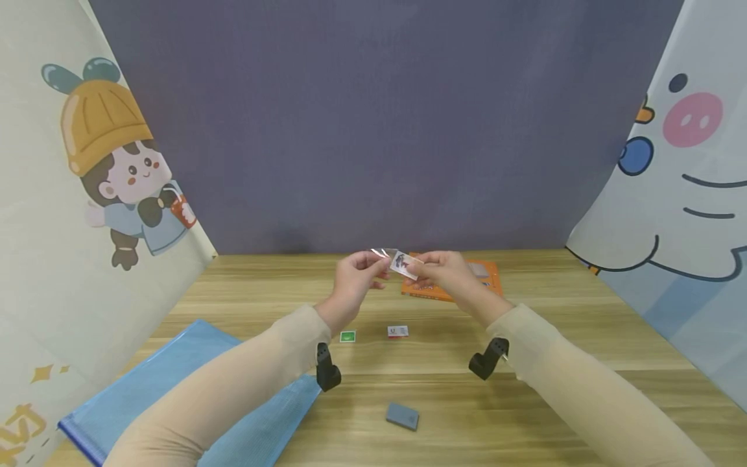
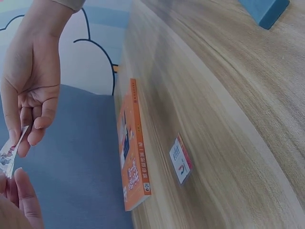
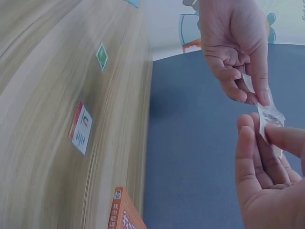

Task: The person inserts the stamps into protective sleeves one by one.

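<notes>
Above the far part of the table, both hands hold a small clear plastic sachet with a dark and red printed picture. My left hand pinches its clear end between thumb and fingers. The printed end is gripped by my right hand, thumb on top. In the right wrist view the sachet looks creased and stretches between the two sets of fingertips. Below the hands, a small white card with a red edge and a magnet picture lies on the table, beside a small green card.
An orange book lies behind the right hand near the table's back edge. A small blue-grey block rests at the front. A blue mesh sheet or pouch spreads under the left forearm. A dark cloth wall stands behind the table.
</notes>
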`<state>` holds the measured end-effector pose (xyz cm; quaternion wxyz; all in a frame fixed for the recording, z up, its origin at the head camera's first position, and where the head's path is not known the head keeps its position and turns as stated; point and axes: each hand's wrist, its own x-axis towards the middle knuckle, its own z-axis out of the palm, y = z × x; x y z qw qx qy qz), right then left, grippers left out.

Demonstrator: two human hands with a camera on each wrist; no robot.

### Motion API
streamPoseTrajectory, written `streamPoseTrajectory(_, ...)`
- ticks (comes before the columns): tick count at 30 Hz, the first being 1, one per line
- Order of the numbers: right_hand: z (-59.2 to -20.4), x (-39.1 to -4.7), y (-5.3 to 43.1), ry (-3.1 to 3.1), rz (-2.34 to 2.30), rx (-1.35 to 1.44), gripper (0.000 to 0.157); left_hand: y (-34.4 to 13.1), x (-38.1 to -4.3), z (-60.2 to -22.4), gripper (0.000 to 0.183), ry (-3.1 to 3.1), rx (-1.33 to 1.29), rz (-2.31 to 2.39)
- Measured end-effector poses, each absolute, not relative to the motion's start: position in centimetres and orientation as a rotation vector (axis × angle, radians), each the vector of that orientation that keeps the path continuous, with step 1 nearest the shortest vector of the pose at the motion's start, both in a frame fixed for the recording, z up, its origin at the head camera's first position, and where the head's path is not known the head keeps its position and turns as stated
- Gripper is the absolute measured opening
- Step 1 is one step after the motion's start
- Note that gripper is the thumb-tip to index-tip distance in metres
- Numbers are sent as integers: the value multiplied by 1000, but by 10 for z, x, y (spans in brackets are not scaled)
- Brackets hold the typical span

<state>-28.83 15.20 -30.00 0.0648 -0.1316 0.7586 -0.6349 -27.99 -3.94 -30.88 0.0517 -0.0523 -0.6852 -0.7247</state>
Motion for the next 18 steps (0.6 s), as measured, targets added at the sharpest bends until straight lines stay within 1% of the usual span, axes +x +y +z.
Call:
streamPoseTrajectory(6, -300, -286, 152, 2231, -1944, -400, 30, -37, -277, -308, 19, -2069, -168, -2185)
streamPoseTrajectory(13, -299, -285, 147, 2231, -1968, -330, 26, -35, -277, -307, 21, -2053, -184, -2205)
streamPoseTrajectory(18, -296, -284, 146, 2242, -1983, -333, 29, -35, -277, -307, 23, -2068, -177, -2213)
